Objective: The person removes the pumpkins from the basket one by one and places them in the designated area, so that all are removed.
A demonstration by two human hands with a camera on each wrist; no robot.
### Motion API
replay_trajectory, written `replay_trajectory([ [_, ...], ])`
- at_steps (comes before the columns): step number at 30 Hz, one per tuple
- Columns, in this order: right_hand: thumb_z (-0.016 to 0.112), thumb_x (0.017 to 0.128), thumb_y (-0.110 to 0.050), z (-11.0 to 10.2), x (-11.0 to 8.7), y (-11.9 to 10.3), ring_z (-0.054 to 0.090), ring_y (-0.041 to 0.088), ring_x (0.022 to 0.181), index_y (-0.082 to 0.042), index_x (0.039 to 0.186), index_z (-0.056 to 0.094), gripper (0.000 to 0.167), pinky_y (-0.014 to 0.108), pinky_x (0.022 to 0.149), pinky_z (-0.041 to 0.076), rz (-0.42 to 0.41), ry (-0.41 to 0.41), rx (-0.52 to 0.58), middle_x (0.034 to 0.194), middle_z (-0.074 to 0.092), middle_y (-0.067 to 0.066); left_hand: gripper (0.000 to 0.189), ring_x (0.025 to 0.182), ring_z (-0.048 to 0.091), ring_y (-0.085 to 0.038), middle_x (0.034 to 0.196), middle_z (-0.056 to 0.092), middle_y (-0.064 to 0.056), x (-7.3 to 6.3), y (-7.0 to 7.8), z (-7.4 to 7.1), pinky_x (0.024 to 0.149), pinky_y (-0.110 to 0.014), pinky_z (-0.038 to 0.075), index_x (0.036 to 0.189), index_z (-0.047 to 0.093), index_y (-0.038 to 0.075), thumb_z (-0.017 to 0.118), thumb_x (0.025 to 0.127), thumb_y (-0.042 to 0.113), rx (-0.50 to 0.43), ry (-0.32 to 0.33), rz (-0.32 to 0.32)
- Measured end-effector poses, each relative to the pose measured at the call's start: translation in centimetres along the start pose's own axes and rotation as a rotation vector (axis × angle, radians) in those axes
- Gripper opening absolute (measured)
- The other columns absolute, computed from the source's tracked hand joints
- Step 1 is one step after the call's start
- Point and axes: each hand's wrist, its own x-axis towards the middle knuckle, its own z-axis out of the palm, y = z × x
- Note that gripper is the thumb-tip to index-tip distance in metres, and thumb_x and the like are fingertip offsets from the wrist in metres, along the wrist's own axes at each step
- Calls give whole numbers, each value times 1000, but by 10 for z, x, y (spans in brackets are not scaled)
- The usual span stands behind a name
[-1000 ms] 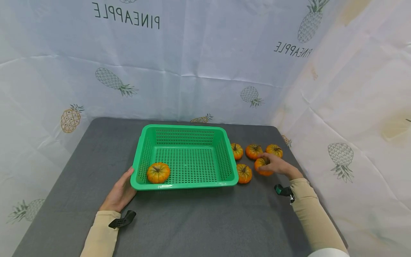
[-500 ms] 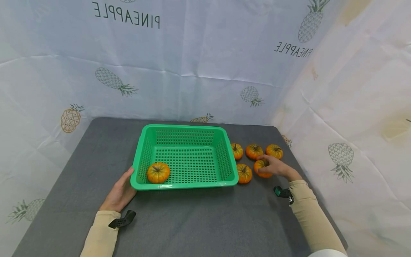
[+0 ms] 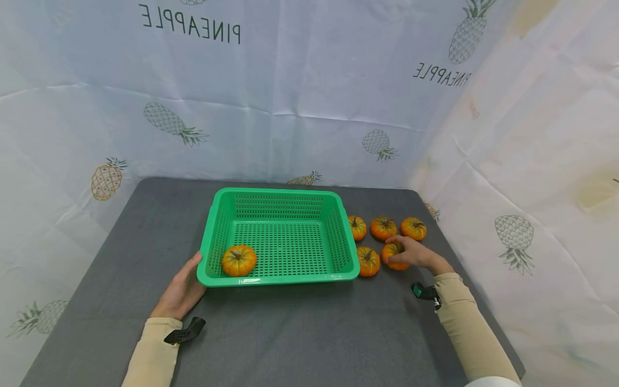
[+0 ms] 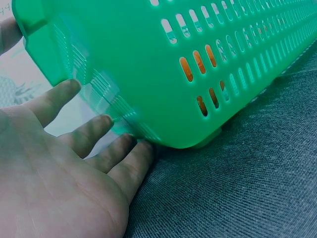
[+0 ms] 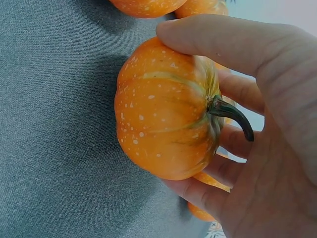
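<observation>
A green plastic basket (image 3: 278, 279) with slotted walls stands on the dark table, with one small orange pumpkin (image 3: 239, 260) in its near left corner. My left hand (image 3: 180, 293) is at the basket's left side. In the left wrist view the extended fingertips (image 4: 101, 124) touch the outer wall, and the thumb lies up by the rim. Right of the basket, my right hand (image 3: 415, 252) grips another small pumpkin (image 5: 163, 109) with thumb and fingers spread round its sides. Its dark curved stem (image 5: 233, 115) points toward the palm. This pumpkin is at table level.
Several more pumpkins surround the right hand: one near pumpkin (image 3: 368, 262) and one far pumpkin (image 3: 357, 228) beside the basket's right wall, plus two behind, a middle pumpkin (image 3: 383, 228) and a corner pumpkin (image 3: 413, 229). A pineapple-print cloth (image 3: 309, 80) hangs beyond the table (image 3: 300, 333).
My right hand and the pumpkin in its fingers have shifted slightly left and toward me. The left hand, the basket and the other pumpkins stay put.
</observation>
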Motion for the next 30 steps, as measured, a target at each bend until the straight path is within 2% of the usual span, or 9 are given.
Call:
replay_trajectory([
  [10,72,95,-25,2,2,4,41,52,136,5,145,46,63,64,105,44,2,-1,-14,151,40,34,54,141,35,5,163,22,8,0,0,0,111,-14,35,165,6,22,18,113,32,-2,5,2],
  [18,72,95,-23,2,3,4,43,51,135,5,144,48,61,63,104,44,-13,7,-17,149,42,33,54,142,32,6,166,15,5,0,2,2,110,-14,32,165,6,23,18,113,34,11,13,-13],
  [24,70,96,-22,-2,-2,-1,42,52,136,6,143,49,58,63,104,45,-45,27,-11,147,46,31,54,142,33,6,165,17,6,-1,2,2,111,-14,33,165,6,23,18,113,34,6,14,-13],
  [30,66,99,-26,-10,-9,-11,39,54,139,2,148,44,61,64,105,45,-26,55,9,153,39,32,54,142,32,5,165,16,6,0,1,1,111,-14,32,165,6,23,17,113,33,-2,1,-4],
])
